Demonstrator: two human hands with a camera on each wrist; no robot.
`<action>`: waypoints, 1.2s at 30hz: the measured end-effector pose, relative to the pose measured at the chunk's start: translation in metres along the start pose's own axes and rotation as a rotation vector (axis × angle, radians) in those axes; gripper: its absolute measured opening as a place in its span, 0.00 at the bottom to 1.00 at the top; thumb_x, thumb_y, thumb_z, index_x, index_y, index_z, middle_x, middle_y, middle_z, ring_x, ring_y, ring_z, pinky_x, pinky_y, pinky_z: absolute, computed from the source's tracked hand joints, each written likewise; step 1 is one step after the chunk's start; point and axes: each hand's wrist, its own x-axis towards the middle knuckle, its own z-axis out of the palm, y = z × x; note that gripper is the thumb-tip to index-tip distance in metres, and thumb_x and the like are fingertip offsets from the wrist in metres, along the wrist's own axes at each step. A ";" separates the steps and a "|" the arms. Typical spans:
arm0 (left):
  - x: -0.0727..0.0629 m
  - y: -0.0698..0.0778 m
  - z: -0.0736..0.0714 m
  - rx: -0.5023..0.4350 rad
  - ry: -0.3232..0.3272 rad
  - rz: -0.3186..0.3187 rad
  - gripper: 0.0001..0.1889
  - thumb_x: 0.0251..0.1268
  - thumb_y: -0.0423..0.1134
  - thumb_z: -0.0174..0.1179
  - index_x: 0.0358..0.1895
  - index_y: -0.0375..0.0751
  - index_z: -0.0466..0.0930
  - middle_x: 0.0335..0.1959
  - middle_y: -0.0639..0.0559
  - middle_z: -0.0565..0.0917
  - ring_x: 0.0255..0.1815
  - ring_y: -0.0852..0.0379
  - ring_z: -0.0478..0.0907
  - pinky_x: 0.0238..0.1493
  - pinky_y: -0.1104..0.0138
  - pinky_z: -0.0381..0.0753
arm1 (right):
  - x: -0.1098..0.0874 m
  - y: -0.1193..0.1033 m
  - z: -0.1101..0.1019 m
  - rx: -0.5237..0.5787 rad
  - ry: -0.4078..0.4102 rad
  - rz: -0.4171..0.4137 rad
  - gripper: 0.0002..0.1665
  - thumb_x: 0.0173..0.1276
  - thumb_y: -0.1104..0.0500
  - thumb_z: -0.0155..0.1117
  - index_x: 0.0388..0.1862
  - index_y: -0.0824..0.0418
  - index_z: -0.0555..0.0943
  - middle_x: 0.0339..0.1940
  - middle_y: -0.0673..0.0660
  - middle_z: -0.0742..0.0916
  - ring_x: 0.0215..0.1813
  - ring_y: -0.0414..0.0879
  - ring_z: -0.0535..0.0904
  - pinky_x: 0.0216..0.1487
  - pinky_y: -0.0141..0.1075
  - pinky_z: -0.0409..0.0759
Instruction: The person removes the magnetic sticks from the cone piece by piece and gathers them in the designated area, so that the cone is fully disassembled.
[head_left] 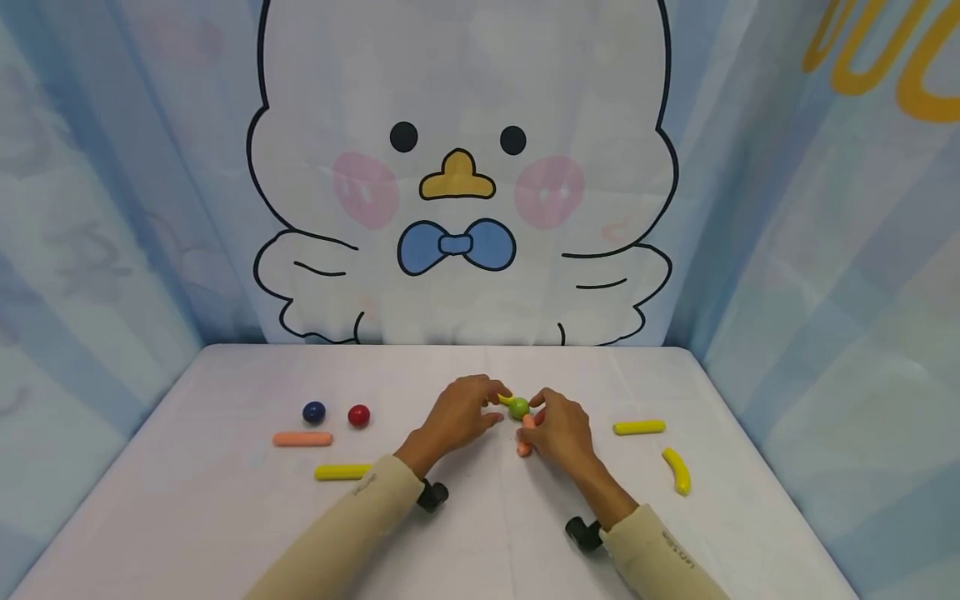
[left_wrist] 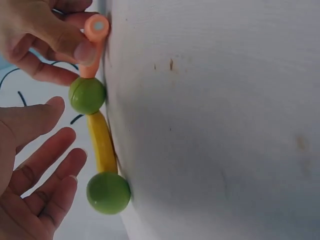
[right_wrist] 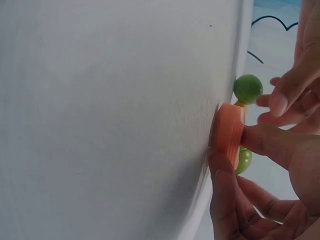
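Observation:
My right hand (head_left: pixel 562 429) pinches an orange stick (right_wrist: pixel 229 135) between thumb and fingers, close over the table. A pale disc shows in the stick's round end in the left wrist view. Its other end meets a green ball (left_wrist: pixel 87 96). From that ball a yellow stick (left_wrist: pixel 102 142) runs to a second green ball (left_wrist: pixel 108 193), which my left hand hides in the head view. The left hand (head_left: pixel 467 408) holds nothing; its fingers (left_wrist: pixel 50 165) are extended and spread beside the yellow stick, apart from it in the left wrist view.
Left on the white table (head_left: pixel 480 542) lie a blue ball (head_left: pixel 314 412), a red ball (head_left: pixel 359 417), an orange stick (head_left: pixel 302 439) and a yellow stick (head_left: pixel 341 472) partly behind my left sleeve. To the right are a short yellow stick (head_left: pixel 639 427) and a curved yellow piece (head_left: pixel 677 472).

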 end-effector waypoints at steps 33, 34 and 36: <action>0.024 0.005 0.017 0.314 -0.123 -0.052 0.21 0.62 0.51 0.78 0.54 0.46 0.90 0.45 0.53 0.92 0.41 0.55 0.78 0.50 0.62 0.80 | -0.019 0.008 -0.022 -0.067 0.006 0.014 0.26 0.63 0.55 0.81 0.60 0.54 0.84 0.38 0.51 0.90 0.41 0.49 0.81 0.40 0.40 0.76; 0.023 0.005 0.017 0.321 -0.120 -0.048 0.21 0.61 0.52 0.78 0.54 0.47 0.90 0.44 0.54 0.92 0.40 0.56 0.76 0.48 0.63 0.79 | -0.020 0.012 -0.025 -0.070 0.009 0.019 0.26 0.64 0.55 0.80 0.60 0.55 0.83 0.39 0.51 0.90 0.41 0.49 0.81 0.40 0.40 0.75; 0.022 0.004 0.017 0.324 -0.114 -0.038 0.22 0.60 0.54 0.79 0.53 0.47 0.91 0.43 0.55 0.92 0.37 0.57 0.74 0.45 0.65 0.77 | -0.021 0.020 -0.032 -0.075 0.014 0.028 0.27 0.64 0.55 0.80 0.61 0.56 0.83 0.40 0.52 0.90 0.41 0.50 0.80 0.40 0.40 0.76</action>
